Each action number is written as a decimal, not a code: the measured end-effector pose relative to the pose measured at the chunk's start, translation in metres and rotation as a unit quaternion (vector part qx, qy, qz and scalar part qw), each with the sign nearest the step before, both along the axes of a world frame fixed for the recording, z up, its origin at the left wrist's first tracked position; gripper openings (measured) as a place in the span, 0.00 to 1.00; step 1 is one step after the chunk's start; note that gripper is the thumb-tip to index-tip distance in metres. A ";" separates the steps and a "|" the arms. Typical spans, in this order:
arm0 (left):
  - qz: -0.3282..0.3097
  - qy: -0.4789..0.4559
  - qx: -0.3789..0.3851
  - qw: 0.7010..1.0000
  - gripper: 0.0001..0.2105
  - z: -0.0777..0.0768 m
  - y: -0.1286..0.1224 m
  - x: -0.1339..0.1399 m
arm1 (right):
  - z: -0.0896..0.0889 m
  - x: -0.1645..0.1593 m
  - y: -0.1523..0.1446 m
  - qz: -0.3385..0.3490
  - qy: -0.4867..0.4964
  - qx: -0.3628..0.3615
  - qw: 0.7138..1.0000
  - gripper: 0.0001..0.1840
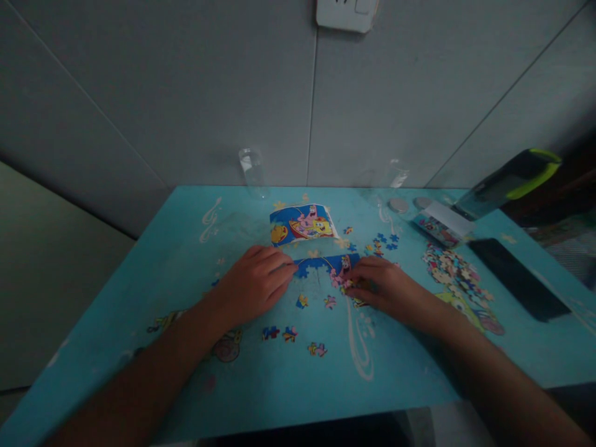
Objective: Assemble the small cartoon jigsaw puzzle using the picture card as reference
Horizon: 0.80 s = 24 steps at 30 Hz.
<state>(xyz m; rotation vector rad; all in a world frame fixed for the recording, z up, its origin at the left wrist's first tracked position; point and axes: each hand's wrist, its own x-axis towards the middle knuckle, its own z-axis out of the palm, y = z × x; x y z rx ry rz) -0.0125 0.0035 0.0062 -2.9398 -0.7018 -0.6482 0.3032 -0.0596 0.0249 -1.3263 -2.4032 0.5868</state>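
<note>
A partly joined jigsaw puzzle [313, 267] lies on the table, with a blue top strip and a pink cartoon figure at its right. My left hand [258, 282] rests on the table with bent fingers together, the tips gripping the puzzle's left end. At the lower right of the puzzle, my right hand [379, 280] pinches a small puzzle piece [347, 287] against the joined part; the fingers partly hide it. Loose puzzle pieces [330, 302] are scattered just below, some of them joined in pairs [317, 349]. Behind the puzzle lies a printed reference picture [303, 224].
A pile of pieces [454, 270] lies at the right beside a dark phone-like slab [519, 278]. Further back are a small printed box [440, 225], round lids [398, 205], a bottle [505, 180] and clear containers [254, 174] by the wall.
</note>
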 end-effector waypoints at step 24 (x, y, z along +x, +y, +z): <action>0.003 0.008 0.000 1.000 0.09 0.002 0.000 0.000 | -0.001 -0.003 -0.002 0.023 0.003 0.006 1.000 0.12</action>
